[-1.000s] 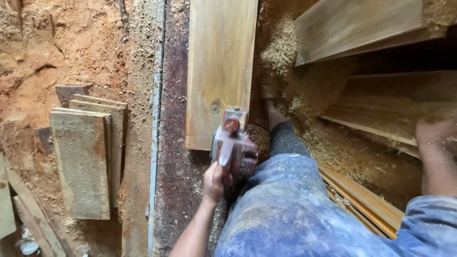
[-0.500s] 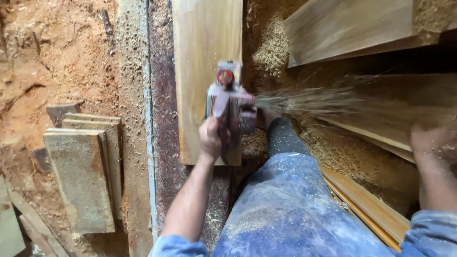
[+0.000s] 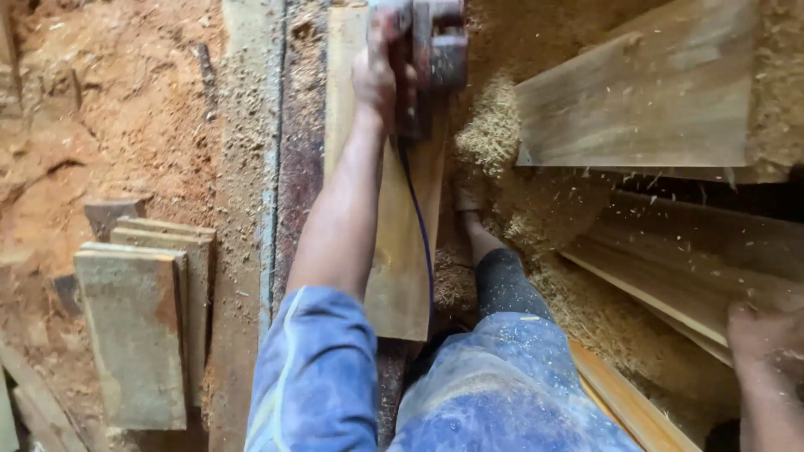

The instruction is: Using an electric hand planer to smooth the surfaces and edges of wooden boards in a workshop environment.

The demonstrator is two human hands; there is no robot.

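Since half a second ago our left arm has stretched out and pushed the planer [image 3: 431, 59] from the middle of the plank [image 3: 394, 218] up to its far end, near the top edge of the view, and the spray of shavings that shot off to the right has thinned to a few flying chips.

We go from the biggest thing down. The floor [image 3: 109, 109] on the left is covered in reddish sawdust. On the right lie broad boards [image 3: 653, 100], stacked and slanting, with a heap of pale shavings [image 3: 502, 142] between them and the plank. The plank itself lies on the bench [image 3: 293, 192], its long axis running straight away from us, near end by our knee, far end under the tool. A short stack of grey offcuts [image 3: 138, 326] lies on the floor to the left, their long sides running the same way as the plank.

The planer sits on the plank's far end, its body in line with the plank and pointing away from us, a blue cord [image 3: 423, 243] trailing back along the wood. Our left hand [image 3: 377, 75] has its fingers closed around the planer's handle. Our right hand [image 3: 766, 339] rests on a board at the right edge; we cannot tell whether its fingers are curled or flat.
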